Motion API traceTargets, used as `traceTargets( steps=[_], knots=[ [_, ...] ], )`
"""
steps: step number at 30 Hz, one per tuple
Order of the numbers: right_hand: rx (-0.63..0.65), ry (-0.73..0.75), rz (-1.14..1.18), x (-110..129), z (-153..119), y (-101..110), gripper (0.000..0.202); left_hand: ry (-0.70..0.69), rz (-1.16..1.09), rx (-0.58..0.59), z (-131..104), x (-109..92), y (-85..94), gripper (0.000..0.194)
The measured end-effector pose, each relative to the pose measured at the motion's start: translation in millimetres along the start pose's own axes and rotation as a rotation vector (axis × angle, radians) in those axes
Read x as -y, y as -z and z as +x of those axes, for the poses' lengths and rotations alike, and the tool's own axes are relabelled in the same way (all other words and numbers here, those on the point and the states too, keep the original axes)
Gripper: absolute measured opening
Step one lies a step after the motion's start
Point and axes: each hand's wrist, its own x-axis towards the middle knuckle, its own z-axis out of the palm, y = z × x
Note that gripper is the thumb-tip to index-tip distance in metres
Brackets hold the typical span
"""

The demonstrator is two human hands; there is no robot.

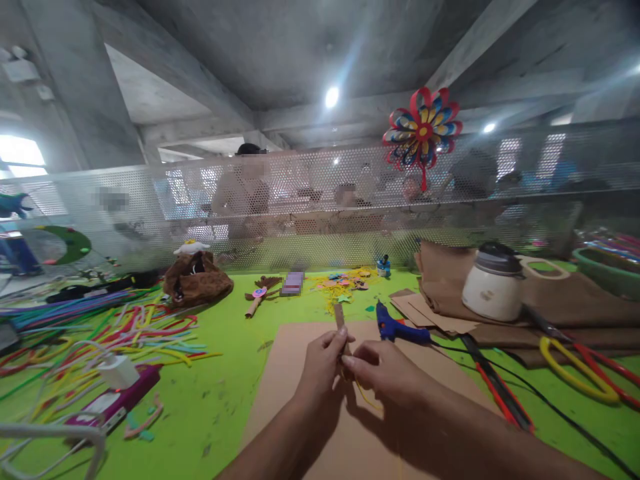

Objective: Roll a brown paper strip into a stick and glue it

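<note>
My left hand (pixel 320 363) is closed on a narrow brown strip (pixel 339 313), like cardboard or stiff paper, which stands up above the fingertips. Beside it my right hand (pixel 377 365) pinches at the strip's lower part. A thin yellow string (pixel 369 399) curves down from the right fingers; its upper end is hidden by them. Both hands are over a tan cardboard sheet (pixel 283 380) on the green table. A blue glue gun (pixel 393 325) lies just beyond the right hand, its cord trailing right.
Colourful pipe cleaners (pixel 165 327) and a purple power strip (pixel 120 400) lie left. Farther back are a brown plush piece (pixel 197 279), a small stick figure (pixel 257 297) and yellow scraps (pixel 345 283). Right are a white pot (pixel 493 287), scissors (pixel 575 373) and a cutter (pixel 500 390). People stand behind a perforated screen (pixel 310 233).
</note>
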Motion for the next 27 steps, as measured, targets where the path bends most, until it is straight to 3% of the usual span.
traceTargets(
  steps=[3, 6, 11, 19, 27],
  knots=[
    [-0.028, -0.059, 0.159, -3.8, 3.4, -8.6, 0.040, -0.034, 0.042, -0.011, 0.6, 0.2, 1.2, 0.043],
    [-0.043, -0.008, 0.242, -12.5, 6.9, -15.0, 0.043, 0.007, -0.033, -0.002, -0.4, 2.7, -0.9, 0.043],
    [-0.038, 0.046, 0.232, -26.9, 9.3, -21.5, 0.041, 0.090, -0.202, -0.003, 0.2, 10.9, -3.9, 0.040],
    [-0.099, 0.001, 0.138, -26.1, 5.3, -22.9, 0.021, 0.076, -0.198, -0.060, -0.8, 11.9, -2.2, 0.026],
    [-0.043, -0.077, 0.233, -41.5, 16.6, -32.9, 0.008, 0.109, -0.169, -0.096, 12.0, 18.3, 4.5, 0.032]
  ],
)
